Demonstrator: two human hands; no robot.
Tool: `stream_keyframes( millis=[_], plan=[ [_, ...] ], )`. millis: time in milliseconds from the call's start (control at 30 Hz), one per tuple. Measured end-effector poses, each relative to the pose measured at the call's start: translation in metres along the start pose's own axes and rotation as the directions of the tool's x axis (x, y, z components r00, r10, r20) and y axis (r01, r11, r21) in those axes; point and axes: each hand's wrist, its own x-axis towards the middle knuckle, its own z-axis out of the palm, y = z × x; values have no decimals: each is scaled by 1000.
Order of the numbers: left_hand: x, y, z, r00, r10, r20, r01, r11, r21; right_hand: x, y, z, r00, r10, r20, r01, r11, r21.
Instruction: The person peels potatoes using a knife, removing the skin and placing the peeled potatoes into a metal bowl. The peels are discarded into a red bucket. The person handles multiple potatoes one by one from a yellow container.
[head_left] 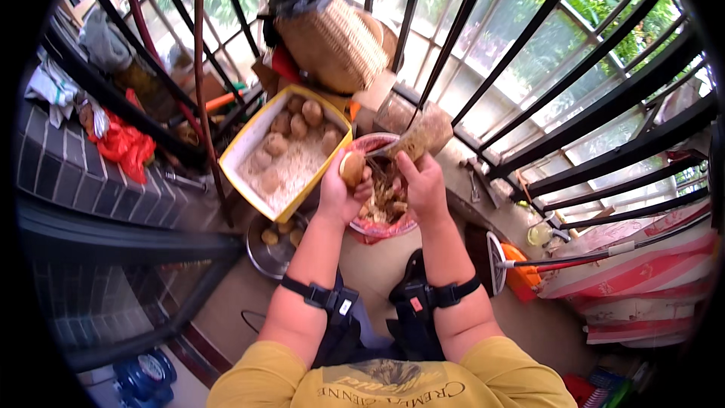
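My left hand (338, 192) grips a brown potato (352, 169), with a pale peeled strip along its left side. Opposite it, my right hand (423, 186) is closed around a small tool, likely a peeler (386, 163); the fingers cover most of it. Both hands are over a bin (378, 232) lined with a reddish plastic bag, and peelings (387, 204) lie inside. To the left, a yellow-rimmed box (308, 199) contains several unpeeled potatoes (276, 144). Below that box, partly behind my left forearm, a metal bowl (257, 256) holds several pale potatoes (270, 236).
Black metal bars (512, 62) curve around the far side, above a ledge (461, 184) with hand tools (481, 184). A wicker basket (345, 39) stands behind the box. On the right are an orange dustpan (520, 272) and a red-striped cloth (628, 289). A brown pole (203, 85) rises at left.
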Motion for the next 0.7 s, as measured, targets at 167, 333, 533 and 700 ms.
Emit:
stream_keyframes(
  millis=[167,333,533,700],
  plan=[
    [0,-6,5,974,83,-212,-83,996,11,1,8,13,993,109,47,-115,983,142],
    [3,-15,35,922,141,-360,-93,985,148,2,13,13,987,131,87,-138,987,76],
    [3,-15,31,938,12,-347,41,989,145,2,11,20,985,148,-87,-131,974,184],
    [-10,-21,47,952,-61,-300,136,963,235,25,23,-17,928,114,-356,-43,979,200]
  ],
)
